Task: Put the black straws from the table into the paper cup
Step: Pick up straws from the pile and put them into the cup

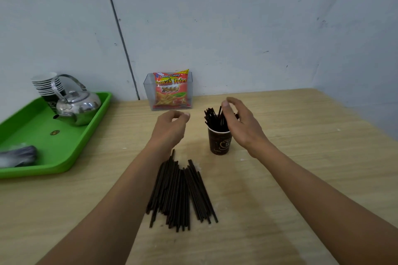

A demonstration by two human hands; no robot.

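Paper cup (219, 142) upright, some black straws (212, 117) already standing in it. Right hand (239, 125) beside the cup's rim, fingers relaxed, gripping nothing; left hand (172, 123) just left of the cup, loosely curled, empty. Straw pile (181, 193) lies flat in front of the cup.

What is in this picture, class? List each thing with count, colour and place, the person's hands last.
table: one, light wood
loose straws: a pile, black, on the table nearest the camera
paper cup: one, dark brown, upright beyond the pile
straws in the cup: a bunch, black, leaning
clear holder: one, transparent, by the wall
snack packet: one, red and orange, in the holder
tray: one, green, far left
kettle: one, silver, on the tray
stacked cups: one stack, white-rimmed, behind the kettle
left hand: one, loosely curled, empty, left of the cup
right hand: one, at the straws in the cup; grip unclear
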